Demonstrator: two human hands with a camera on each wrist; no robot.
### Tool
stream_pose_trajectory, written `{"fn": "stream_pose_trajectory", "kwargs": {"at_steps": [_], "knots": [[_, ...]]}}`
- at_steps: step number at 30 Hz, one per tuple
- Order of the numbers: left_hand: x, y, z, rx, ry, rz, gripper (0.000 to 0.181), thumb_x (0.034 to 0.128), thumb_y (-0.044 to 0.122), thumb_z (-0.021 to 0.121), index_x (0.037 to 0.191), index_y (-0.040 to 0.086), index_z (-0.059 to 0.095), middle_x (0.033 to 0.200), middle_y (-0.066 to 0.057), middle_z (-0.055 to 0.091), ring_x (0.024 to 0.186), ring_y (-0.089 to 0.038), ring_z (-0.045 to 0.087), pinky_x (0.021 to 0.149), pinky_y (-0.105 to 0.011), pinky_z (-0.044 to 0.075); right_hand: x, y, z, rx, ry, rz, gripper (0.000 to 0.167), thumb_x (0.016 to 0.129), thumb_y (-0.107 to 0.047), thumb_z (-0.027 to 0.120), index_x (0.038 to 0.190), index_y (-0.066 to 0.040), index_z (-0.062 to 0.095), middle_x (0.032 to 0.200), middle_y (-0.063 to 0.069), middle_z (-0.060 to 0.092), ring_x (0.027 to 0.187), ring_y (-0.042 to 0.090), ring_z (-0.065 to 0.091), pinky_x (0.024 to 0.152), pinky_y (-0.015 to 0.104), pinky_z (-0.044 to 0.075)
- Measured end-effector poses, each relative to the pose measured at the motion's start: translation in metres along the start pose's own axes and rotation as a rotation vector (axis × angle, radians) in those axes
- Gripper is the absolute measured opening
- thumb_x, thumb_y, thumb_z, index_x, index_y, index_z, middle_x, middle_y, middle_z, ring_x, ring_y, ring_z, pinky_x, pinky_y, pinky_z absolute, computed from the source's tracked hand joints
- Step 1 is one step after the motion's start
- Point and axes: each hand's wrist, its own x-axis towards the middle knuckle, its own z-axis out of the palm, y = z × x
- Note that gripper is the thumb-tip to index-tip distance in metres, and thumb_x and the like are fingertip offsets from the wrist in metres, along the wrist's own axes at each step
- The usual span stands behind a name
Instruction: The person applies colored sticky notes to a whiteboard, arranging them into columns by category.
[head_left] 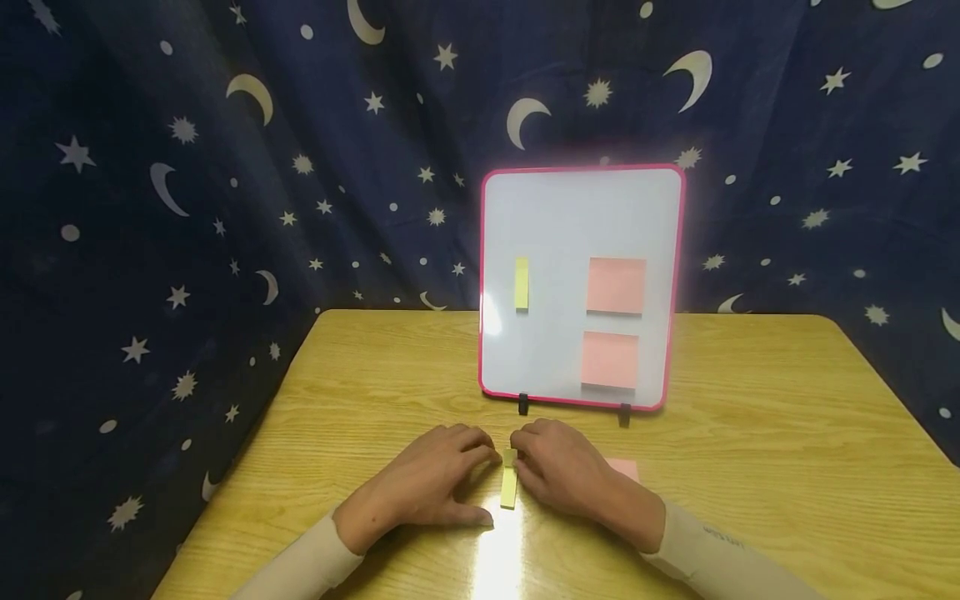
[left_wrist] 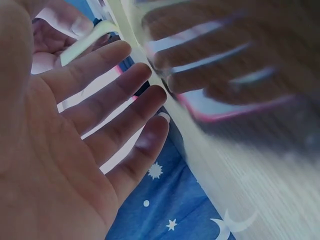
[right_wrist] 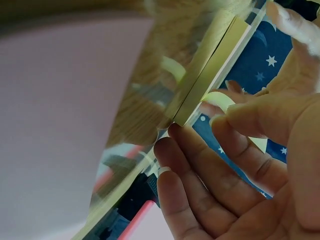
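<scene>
A narrow yellow sticky-note pad lies on the table between both hands. Its top strip curls up from the pad, and my right hand pinches that strip between thumb and index finger. The other right fingers rest against the tabletop. To the left of the pad, my left hand is spread with fingertips at the table, holding nothing. In the left wrist view the bent strip shows beyond the left fingers. A pink sticky-note pad is partly covered by the right hand and wrist.
Behind the hands a pink-framed whiteboard stands on black feet. On it are a yellow strip at left and two pink notes, an upper note and a lower note. A starry curtain hangs behind the wooden table.
</scene>
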Motion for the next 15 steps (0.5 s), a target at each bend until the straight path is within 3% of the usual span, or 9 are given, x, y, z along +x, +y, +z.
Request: {"fn": "stream_pose_trajectory", "kwargs": {"at_steps": [8,15], "knots": [[-0.003,0.010,-0.005,0.010,-0.038,0.006,0.063,0.0862,0.066,0.077,0.130,0.021,0.070,0.126,0.008,0.064,0.114,-0.013,0.061,0.097,-0.037,0.052,0.000,0.001,0.000,0.031,-0.020,0.033,0.023,0.089,-0.010,0.072,0.077,-0.020,0.055,0.072,-0.012,0.049,0.068,0.005,0.045,0.062,0.023,0.043],[-0.003,0.016,-0.006,0.015,-0.020,0.044,0.062,0.0853,0.064,0.078,0.130,0.021,0.070,0.126,0.009,0.064,0.114,-0.011,0.061,0.093,-0.034,0.052,0.000,0.000,-0.002,0.040,-0.016,0.043,0.024,0.089,-0.010,0.072,0.077,-0.021,0.054,0.072,-0.012,0.048,0.068,0.005,0.046,0.062,0.024,0.043]]}}
